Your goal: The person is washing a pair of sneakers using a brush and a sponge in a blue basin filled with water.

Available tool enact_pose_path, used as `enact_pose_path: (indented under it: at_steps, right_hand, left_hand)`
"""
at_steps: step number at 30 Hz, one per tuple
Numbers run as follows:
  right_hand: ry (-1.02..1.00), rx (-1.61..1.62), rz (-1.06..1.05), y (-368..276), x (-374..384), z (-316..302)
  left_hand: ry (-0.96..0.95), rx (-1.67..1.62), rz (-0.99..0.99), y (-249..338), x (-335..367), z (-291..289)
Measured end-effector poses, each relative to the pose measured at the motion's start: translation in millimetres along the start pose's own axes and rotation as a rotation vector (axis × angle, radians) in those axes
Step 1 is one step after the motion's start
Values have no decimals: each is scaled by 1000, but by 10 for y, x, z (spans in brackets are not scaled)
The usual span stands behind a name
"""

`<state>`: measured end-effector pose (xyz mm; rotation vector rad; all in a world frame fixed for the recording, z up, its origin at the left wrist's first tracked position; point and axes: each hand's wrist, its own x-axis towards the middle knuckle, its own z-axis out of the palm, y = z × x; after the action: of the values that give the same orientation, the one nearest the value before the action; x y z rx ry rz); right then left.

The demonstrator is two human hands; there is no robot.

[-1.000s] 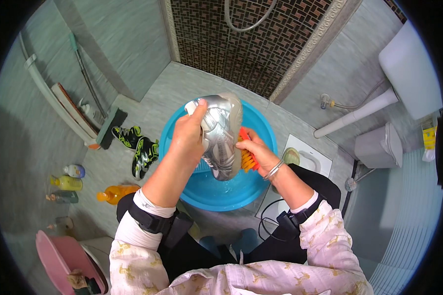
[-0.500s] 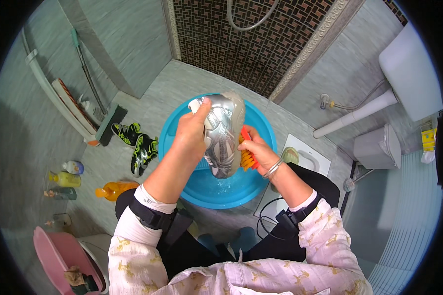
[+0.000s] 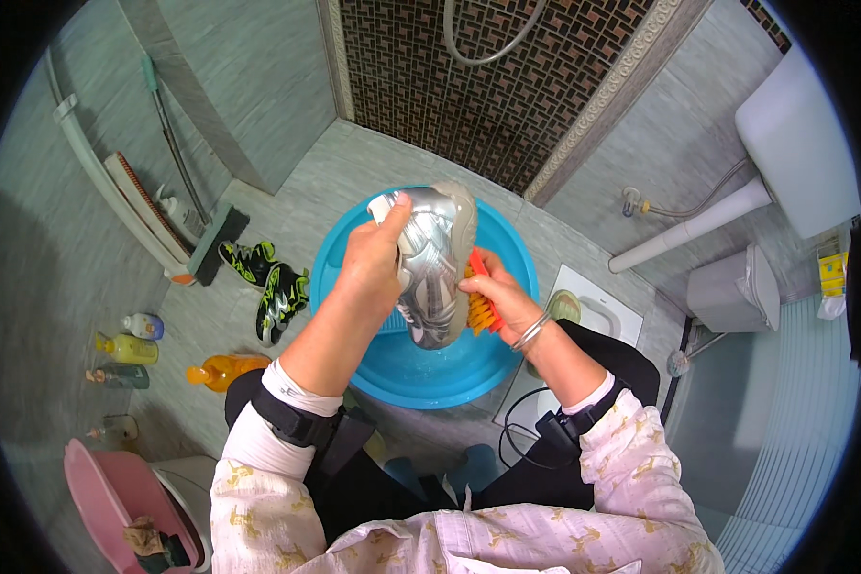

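Observation:
My left hand [image 3: 375, 251] grips a silver sneaker [image 3: 432, 258] at its upper end, thumb over the upper; the fingers behind it are hidden. The sneaker is tilted up, its pale sole edge turned to the right. In my right hand [image 3: 503, 291] is a scrub brush [image 3: 481, 298] with an orange-red back and yellow-orange bristles. Its bristles press against the sole's side. Both are held above a round blue basin [image 3: 518, 251] with some water in it. Part of a ribbed washboard surface shows behind my left wrist.
Black-and-green sneakers [image 3: 279, 304] and an orange bottle [image 3: 228, 371] lie left of the basin. Several bottles [image 3: 129, 348] stand by the left wall, near a broom [image 3: 222, 244]. A pink tub [image 3: 105, 478] sits at lower left. On the right are a squat toilet [image 3: 631, 320] and a grey bin [image 3: 732, 287].
Almost nothing differs. The sneaker and both hands hold nearly the same place, and the brush stays against the sole's side with at most a slight shift.

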<state>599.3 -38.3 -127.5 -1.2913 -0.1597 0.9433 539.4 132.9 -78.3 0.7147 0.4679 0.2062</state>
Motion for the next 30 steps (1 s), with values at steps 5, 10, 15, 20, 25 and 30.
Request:
enact_pose_path:
  at_steps: [5, 10, 15, 20, 25, 30]
  right_hand:
    - [-11, 23, 8, 33, 32, -53]
    - [-21, 45, -4, 4, 0, 12]
    - [-13, -6, -15, 30, 11, -45]
    - [-18, 32, -11, 29, 5, 12]
    - [-20, 30, -3, 24, 6, -9]
    - [1, 19, -18, -15, -25, 30]
  left_hand:
    - [-35, 19, -39, -15, 27, -44]
    - [6, -7, 1, -13, 30, -23]
    - [-19, 42, -21, 3, -25, 7]
    - [-79, 19, -5, 13, -32, -28]
    - [-85, 78, -2, 25, -53, -22]
    - [-50, 33, 4, 29, -60, 22]
